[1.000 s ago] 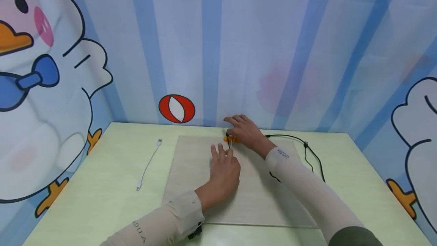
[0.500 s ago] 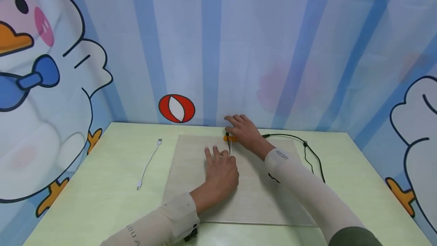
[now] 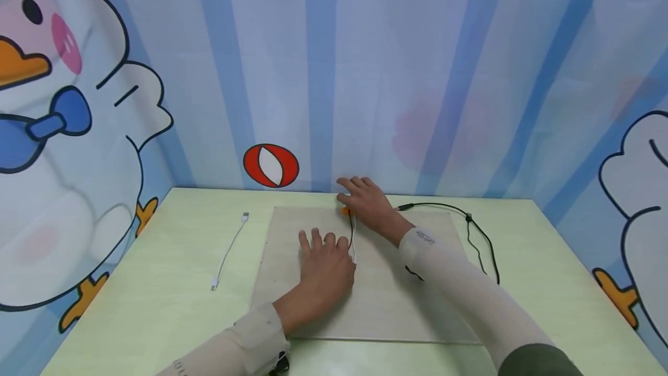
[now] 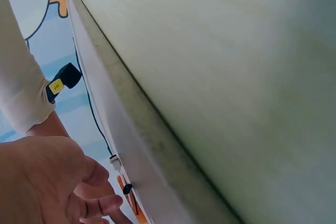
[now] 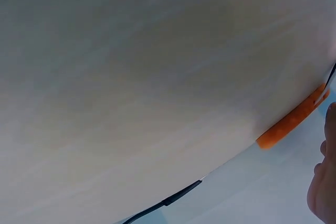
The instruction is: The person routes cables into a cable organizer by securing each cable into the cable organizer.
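Note:
An orange strip [image 3: 345, 211], seen also as an orange bar [image 5: 289, 121] in the right wrist view, lies at the far edge of a beige board [image 3: 402, 306]. A white cable [image 3: 354, 237] and a thin black cable [image 3: 350, 228] run from it toward me. My right hand [image 3: 371, 205] reaches over the strip with its fingers extended; their contact with it is hidden. My left hand [image 3: 325, 274] rests low over the board beside the white cable's end, fingers spread. A metal plug [image 4: 114, 160] shows near its thumb in the left wrist view, apart from the fingertips.
A short white USB cable [image 3: 227, 254] lies on the pale table [image 3: 172, 306] left of the board. A thicker black cable [image 3: 482, 237] curves across the right side, partly behind my right arm. A printed curtain [image 3: 365, 74] stands along the table's back edge.
My left hand has drawn back toward me and left along the cables, and the white cable's end now shows beside it. My right hand has shifted slightly left, covering more of the orange strip.

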Motion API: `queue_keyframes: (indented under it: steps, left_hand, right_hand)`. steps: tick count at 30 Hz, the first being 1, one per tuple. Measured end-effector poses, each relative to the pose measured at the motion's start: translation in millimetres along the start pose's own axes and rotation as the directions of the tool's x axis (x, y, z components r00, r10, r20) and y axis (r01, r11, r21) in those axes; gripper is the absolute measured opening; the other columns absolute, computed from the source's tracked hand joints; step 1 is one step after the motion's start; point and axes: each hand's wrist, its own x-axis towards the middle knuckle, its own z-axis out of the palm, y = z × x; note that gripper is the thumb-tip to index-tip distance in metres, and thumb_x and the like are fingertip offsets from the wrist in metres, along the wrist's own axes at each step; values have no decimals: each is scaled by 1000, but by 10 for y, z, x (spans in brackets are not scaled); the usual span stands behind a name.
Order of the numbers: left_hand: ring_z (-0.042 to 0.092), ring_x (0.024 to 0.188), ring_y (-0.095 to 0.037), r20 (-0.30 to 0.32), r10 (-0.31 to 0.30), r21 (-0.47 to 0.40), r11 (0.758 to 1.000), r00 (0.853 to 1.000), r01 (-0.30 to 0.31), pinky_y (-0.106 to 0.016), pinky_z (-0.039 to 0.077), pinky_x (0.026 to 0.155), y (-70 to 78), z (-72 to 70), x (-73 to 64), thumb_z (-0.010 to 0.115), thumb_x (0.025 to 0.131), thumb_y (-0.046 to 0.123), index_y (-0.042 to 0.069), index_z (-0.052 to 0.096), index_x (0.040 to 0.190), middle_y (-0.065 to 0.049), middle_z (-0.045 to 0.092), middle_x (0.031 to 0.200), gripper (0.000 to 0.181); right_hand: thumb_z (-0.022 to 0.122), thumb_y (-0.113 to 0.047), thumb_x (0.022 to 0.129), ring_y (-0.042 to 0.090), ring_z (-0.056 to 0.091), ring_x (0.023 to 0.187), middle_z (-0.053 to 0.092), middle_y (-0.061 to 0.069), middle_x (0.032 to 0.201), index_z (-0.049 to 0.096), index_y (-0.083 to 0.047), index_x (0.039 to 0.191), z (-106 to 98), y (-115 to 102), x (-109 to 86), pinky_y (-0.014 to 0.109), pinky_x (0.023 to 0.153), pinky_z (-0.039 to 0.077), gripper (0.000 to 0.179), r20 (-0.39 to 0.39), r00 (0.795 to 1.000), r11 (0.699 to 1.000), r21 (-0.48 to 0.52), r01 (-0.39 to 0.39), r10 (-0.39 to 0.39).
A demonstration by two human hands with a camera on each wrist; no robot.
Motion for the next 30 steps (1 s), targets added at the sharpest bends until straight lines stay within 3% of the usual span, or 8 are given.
queue_keyframes:
  steps: [8,15,22,30]
  left_hand:
    - [59,146,-58,-24,-13,-37,999,1000,12,-78,40,123,-82,4,-93,70,109,30,5,68,130,-27,71,135,33]
    - [56,148,-59,-5,-67,-43,997,998,67,-81,35,124,-250,-75,-111,75,107,32,3,66,131,-28,70,137,39]
    - [54,146,-60,15,-120,-74,990,993,120,-82,32,125,-425,-161,-129,76,105,27,-1,66,128,-30,69,134,38]
    - [55,145,-60,33,-159,-66,985,987,161,-82,32,124,-513,-151,-185,78,102,24,-3,65,124,-29,69,127,37]
  right_hand:
    - [78,-11,107,31,70,129,65,11,155,76,-19,127,-13,-109,76,46,108,61,22,-52,998,999,-11,45,-45]
    - [66,-5,112,32,68,134,63,11,158,74,-19,132,-34,-258,175,48,113,58,25,-3,999,998,37,53,-53]
    - [65,-8,114,30,67,135,63,9,160,73,-20,131,-68,-352,291,46,116,57,23,10,999,998,49,44,-45]
    - [64,-6,114,30,67,133,62,8,159,73,-21,131,-89,-441,354,44,114,58,25,36,998,997,53,55,-57]
